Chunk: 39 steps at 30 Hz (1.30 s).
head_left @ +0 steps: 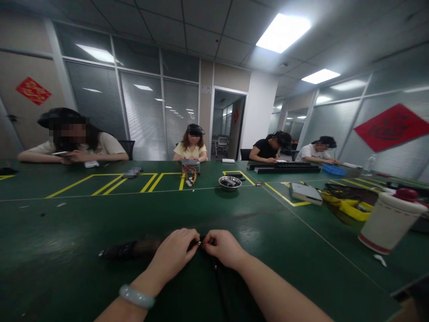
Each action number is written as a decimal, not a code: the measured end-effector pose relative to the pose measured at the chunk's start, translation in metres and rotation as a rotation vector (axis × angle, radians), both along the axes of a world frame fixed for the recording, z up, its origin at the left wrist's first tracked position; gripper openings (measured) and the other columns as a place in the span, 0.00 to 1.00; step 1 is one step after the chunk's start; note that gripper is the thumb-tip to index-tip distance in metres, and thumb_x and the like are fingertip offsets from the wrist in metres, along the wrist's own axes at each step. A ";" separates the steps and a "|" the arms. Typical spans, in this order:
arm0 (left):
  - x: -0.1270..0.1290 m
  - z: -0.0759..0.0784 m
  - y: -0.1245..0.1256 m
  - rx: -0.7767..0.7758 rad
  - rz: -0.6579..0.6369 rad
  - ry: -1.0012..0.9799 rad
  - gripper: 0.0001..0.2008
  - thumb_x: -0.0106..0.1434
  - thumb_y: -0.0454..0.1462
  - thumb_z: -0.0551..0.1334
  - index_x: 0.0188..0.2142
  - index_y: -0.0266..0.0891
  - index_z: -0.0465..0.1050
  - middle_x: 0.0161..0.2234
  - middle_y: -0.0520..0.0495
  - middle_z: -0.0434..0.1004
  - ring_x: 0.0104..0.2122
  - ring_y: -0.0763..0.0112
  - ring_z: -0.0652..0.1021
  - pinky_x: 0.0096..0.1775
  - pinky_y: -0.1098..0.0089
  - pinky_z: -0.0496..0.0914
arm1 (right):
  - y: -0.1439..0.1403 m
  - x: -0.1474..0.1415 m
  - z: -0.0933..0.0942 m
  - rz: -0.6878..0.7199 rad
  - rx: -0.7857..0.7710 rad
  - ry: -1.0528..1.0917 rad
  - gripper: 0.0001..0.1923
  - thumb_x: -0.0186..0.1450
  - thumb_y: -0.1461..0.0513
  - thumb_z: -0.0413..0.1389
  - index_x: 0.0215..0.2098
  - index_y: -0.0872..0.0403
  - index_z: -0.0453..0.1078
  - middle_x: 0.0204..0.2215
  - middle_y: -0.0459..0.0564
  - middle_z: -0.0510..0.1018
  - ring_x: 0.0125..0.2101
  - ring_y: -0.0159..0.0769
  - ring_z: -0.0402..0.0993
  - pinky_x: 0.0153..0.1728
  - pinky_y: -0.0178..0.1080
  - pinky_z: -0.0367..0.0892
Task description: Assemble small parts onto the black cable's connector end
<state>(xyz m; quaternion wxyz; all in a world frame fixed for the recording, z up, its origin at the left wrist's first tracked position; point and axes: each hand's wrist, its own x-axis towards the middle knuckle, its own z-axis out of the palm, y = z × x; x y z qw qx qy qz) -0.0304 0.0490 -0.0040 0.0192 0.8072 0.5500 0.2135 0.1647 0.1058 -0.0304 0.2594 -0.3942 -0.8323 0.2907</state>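
Note:
My left hand [176,252] and my right hand [223,247] meet fingertip to fingertip low in the middle of the green table [83,232]. Together they pinch a small metal piece [199,243] at the end of a black cable [231,290]. That cable runs from the fingers toward me between my forearms. A long dark part [125,249], blurred, lies on the table to the left and ends under my left hand. A pale green bangle [136,297] sits on my left wrist.
A white bottle with a red cap [390,219] stands at the right, next to yellow-and-black tools [345,205] and a grey box [305,192]. A steel bowl [229,182] and a wired unit [191,167] sit mid-table. Several people sit along the far side.

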 end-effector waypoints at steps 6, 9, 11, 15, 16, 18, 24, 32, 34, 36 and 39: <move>0.005 -0.004 0.001 0.012 0.015 -0.034 0.07 0.64 0.34 0.56 0.40 0.43 0.71 0.41 0.49 0.74 0.42 0.65 0.72 0.46 0.64 0.64 | 0.009 -0.007 -0.001 -0.032 0.038 -0.020 0.05 0.61 0.61 0.60 0.33 0.53 0.76 0.29 0.44 0.79 0.29 0.30 0.72 0.30 0.30 0.61; 0.008 -0.001 0.000 0.007 0.030 -0.020 0.07 0.64 0.34 0.56 0.39 0.42 0.72 0.40 0.49 0.74 0.42 0.65 0.72 0.45 0.64 0.64 | 0.006 -0.006 0.003 -0.022 0.042 -0.028 0.05 0.61 0.61 0.59 0.34 0.53 0.76 0.29 0.44 0.79 0.29 0.30 0.71 0.30 0.30 0.61; 0.009 -0.001 -0.001 -0.001 0.040 -0.008 0.08 0.64 0.34 0.55 0.39 0.42 0.72 0.40 0.48 0.74 0.41 0.64 0.72 0.44 0.64 0.64 | 0.003 -0.004 0.005 -0.015 0.050 -0.036 0.04 0.61 0.61 0.60 0.34 0.53 0.76 0.29 0.43 0.79 0.29 0.30 0.71 0.30 0.30 0.61; 0.007 -0.004 0.000 -0.001 0.049 0.001 0.08 0.64 0.34 0.55 0.40 0.43 0.72 0.40 0.49 0.74 0.41 0.64 0.72 0.44 0.63 0.64 | 0.002 -0.002 0.007 -0.003 0.027 -0.036 0.05 0.62 0.61 0.59 0.34 0.53 0.76 0.29 0.43 0.79 0.29 0.30 0.71 0.30 0.30 0.61; 0.007 -0.005 0.001 -0.001 0.051 -0.005 0.08 0.63 0.34 0.55 0.40 0.43 0.71 0.40 0.49 0.74 0.41 0.64 0.72 0.45 0.63 0.65 | 0.002 -0.002 0.006 0.001 0.020 -0.029 0.05 0.62 0.61 0.59 0.34 0.53 0.76 0.29 0.43 0.79 0.29 0.30 0.71 0.30 0.30 0.61; 0.006 -0.008 0.003 -0.009 0.062 -0.021 0.09 0.63 0.35 0.56 0.42 0.44 0.70 0.41 0.49 0.73 0.41 0.64 0.73 0.45 0.62 0.65 | 0.003 -0.001 0.005 0.002 0.015 -0.017 0.05 0.62 0.60 0.59 0.34 0.53 0.76 0.29 0.43 0.79 0.28 0.30 0.71 0.29 0.30 0.61; 0.007 -0.007 0.000 -0.005 0.058 -0.056 0.06 0.63 0.35 0.56 0.39 0.44 0.70 0.42 0.49 0.74 0.43 0.63 0.73 0.47 0.61 0.65 | 0.002 0.000 0.004 -0.019 0.021 -0.060 0.04 0.61 0.61 0.59 0.34 0.52 0.76 0.27 0.43 0.78 0.27 0.29 0.70 0.28 0.30 0.60; 0.006 -0.007 -0.002 0.015 0.037 -0.080 0.10 0.61 0.33 0.57 0.41 0.45 0.70 0.46 0.50 0.74 0.46 0.64 0.73 0.49 0.60 0.65 | -0.001 0.001 0.009 0.002 -0.008 -0.046 0.04 0.61 0.61 0.58 0.33 0.53 0.75 0.28 0.44 0.78 0.28 0.30 0.71 0.28 0.30 0.60; 0.006 -0.008 -0.001 0.029 0.031 -0.081 0.08 0.61 0.33 0.56 0.40 0.44 0.70 0.45 0.50 0.74 0.46 0.64 0.73 0.50 0.60 0.65 | 0.000 0.001 0.008 0.006 -0.014 -0.039 0.04 0.61 0.62 0.58 0.33 0.53 0.75 0.27 0.44 0.78 0.27 0.30 0.70 0.28 0.30 0.60; 0.006 -0.009 0.000 0.033 0.043 -0.084 0.07 0.62 0.34 0.57 0.40 0.44 0.69 0.46 0.49 0.74 0.46 0.64 0.73 0.50 0.60 0.65 | 0.001 0.001 0.008 0.004 -0.023 -0.032 0.04 0.61 0.62 0.59 0.33 0.53 0.75 0.27 0.43 0.78 0.27 0.30 0.70 0.28 0.30 0.60; 0.005 -0.009 0.002 0.007 0.077 -0.084 0.07 0.63 0.36 0.57 0.41 0.43 0.69 0.46 0.48 0.74 0.46 0.63 0.74 0.50 0.60 0.65 | 0.001 0.001 0.008 0.004 -0.050 -0.022 0.04 0.61 0.62 0.59 0.33 0.54 0.75 0.27 0.44 0.77 0.27 0.30 0.70 0.27 0.30 0.60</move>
